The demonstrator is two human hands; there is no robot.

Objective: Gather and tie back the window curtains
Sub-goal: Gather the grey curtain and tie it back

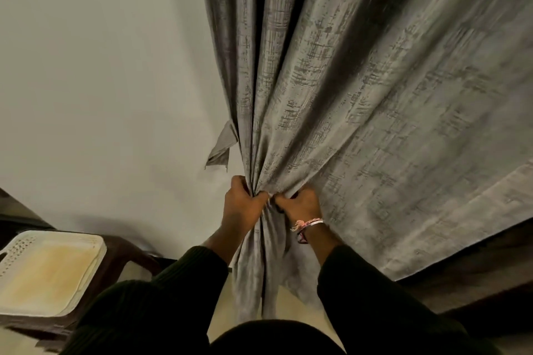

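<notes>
A grey patterned curtain (346,95) hangs in front of me, its folds drawn together low at the centre. My left hand (243,204) grips the bunched folds from the left. My right hand (300,204), with bracelets at the wrist, grips the same bunch from the right, close against the left hand. Below the hands the gathered cloth falls in a narrow tail between my forearms. A grey fabric tie-back strip (223,147) hangs loose on the wall just left of the curtain, above my left hand.
A pale plain wall (101,95) fills the left side. A cream plastic stool top (49,274) sits on a dark stool at the lower left. A dark wooden ledge (476,277) runs under the curtain hem at the right.
</notes>
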